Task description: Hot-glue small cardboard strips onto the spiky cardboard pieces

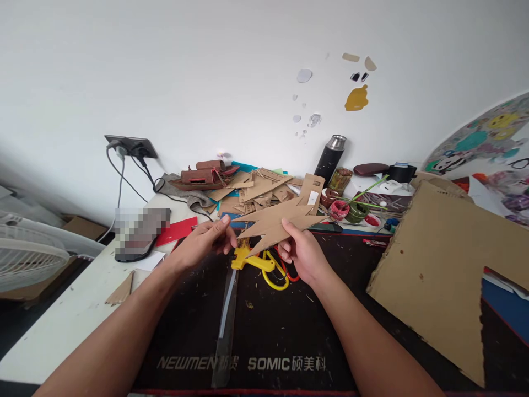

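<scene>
My right hand (301,251) grips a spiky, star-like piece of brown cardboard (273,220), thumb on top and fingers curled beneath. The piece is held above the desk mat, its points spreading left and right. Just left of its tips is my left hand (210,240), thumb raised and fingers loosely bent, with nothing seen in it. Below the cardboard lie a yellow glue gun (253,261) and scissors with yellow handles (276,281), both partly hidden. A red handle loop (294,273) shows beside my right fingers. From the glue gun a long clear strip (225,331) stretches toward me.
Cardboard scraps (264,184) are heaped at the back beside a brown model boat (202,175). A black thermos (330,157) leans against the wall near open paint jars (357,212). A large cardboard sheet (438,270) covers the right side. A white fan (33,248) stands left.
</scene>
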`<action>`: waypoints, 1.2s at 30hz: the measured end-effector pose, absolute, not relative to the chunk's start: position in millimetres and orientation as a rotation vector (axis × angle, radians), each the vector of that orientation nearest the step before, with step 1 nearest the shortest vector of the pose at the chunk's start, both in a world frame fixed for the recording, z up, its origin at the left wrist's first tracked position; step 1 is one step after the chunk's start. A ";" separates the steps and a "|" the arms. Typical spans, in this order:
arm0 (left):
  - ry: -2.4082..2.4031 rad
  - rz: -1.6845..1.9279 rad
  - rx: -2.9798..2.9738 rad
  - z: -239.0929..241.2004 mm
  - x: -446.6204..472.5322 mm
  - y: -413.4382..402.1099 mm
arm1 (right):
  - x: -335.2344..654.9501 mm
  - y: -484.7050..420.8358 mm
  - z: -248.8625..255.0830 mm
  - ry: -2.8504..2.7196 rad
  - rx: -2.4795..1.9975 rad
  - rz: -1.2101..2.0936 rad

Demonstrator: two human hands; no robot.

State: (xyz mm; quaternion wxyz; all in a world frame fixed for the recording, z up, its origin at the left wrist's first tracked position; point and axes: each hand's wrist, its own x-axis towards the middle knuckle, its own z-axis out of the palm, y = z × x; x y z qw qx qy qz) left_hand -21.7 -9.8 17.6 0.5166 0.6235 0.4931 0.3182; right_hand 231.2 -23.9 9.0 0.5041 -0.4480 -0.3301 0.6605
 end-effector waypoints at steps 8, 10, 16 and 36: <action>1.152 0.639 1.515 23.4 -15.0 -13.4 | 230.6 -25.3 9.0 -0.843 -1.102 1.597; 1.141 0.653 1.469 22.3 -14.5 -13.6 | 230.3 -25.2 9.1 -0.843 -1.109 1.595; 1.093 0.684 1.415 18.5 -16.4 -12.8 | 230.6 -24.4 9.5 -0.835 -1.111 1.588; 1.038 0.718 1.359 11.9 -19.4 -12.2 | 230.5 -24.9 10.2 -0.826 -1.120 1.591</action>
